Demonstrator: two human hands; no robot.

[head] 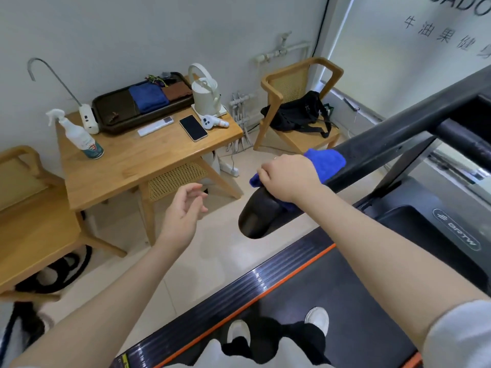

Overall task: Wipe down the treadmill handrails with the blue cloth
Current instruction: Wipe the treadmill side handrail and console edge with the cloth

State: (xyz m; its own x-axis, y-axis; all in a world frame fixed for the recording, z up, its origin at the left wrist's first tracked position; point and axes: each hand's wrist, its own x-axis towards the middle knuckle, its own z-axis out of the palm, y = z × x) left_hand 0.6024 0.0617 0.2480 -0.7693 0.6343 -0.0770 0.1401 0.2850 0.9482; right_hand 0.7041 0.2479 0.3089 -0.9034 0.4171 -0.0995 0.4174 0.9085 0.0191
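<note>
The treadmill's left handrail (385, 147) is a thick black bar running from upper right down to a rounded end at centre. My right hand (288, 177) presses the blue cloth (328, 162) onto the rail near that end; cloth shows on both sides of the hand and wraps under the bar. My left hand (186, 208) hovers in the air left of the rail end, fingers apart and holding nothing. I stand on the treadmill belt (332, 301), my white shoes showing at the bottom.
A wooden table (148, 158) to the left holds a spray bottle (77, 135), a phone (193, 128), a kettle (204, 94) and a dark tray (106, 120) with folded cloths. Wooden chairs stand at far left and behind the rail, one with a black bag (295, 112).
</note>
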